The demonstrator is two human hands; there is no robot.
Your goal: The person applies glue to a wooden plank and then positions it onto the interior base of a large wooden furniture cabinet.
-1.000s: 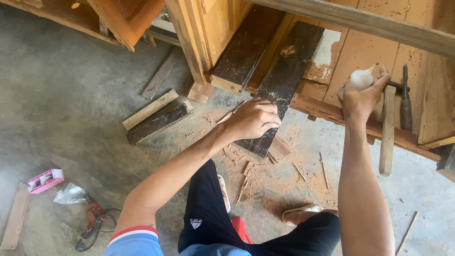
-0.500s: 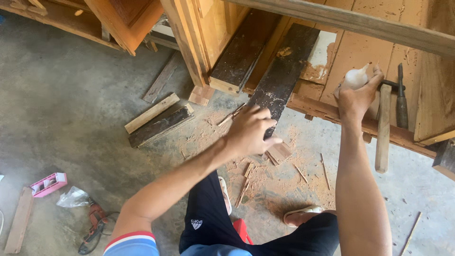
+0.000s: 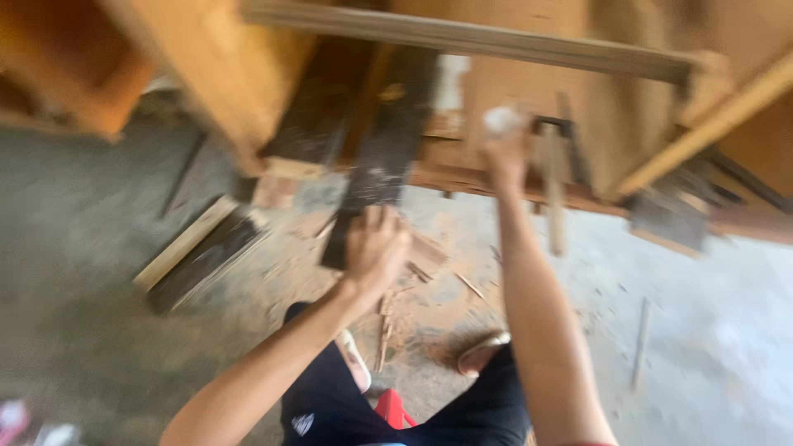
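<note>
Far to my left a pale wooden offcut and a dark block [image 3: 202,256] lie side by side on the concrete floor [image 3: 83,231], both slanting up to the right. My left hand [image 3: 376,248] rests on the near end of the dark plank [image 3: 384,157], fingers curled down over its lower edge in a loose grip. The plank's long axis runs from my hand away and slightly to the right, its far end pointing up into the wooden frame [image 3: 512,83]. Chips and splinters [image 3: 429,264] lie scattered just beside that hand. My right hand [image 3: 505,149] is stretched out higher up, fingers closed around a small whitish lump [image 3: 500,120] pressed against the frame's boards. Everything is blurred, so finer detail escapes me.
</note>
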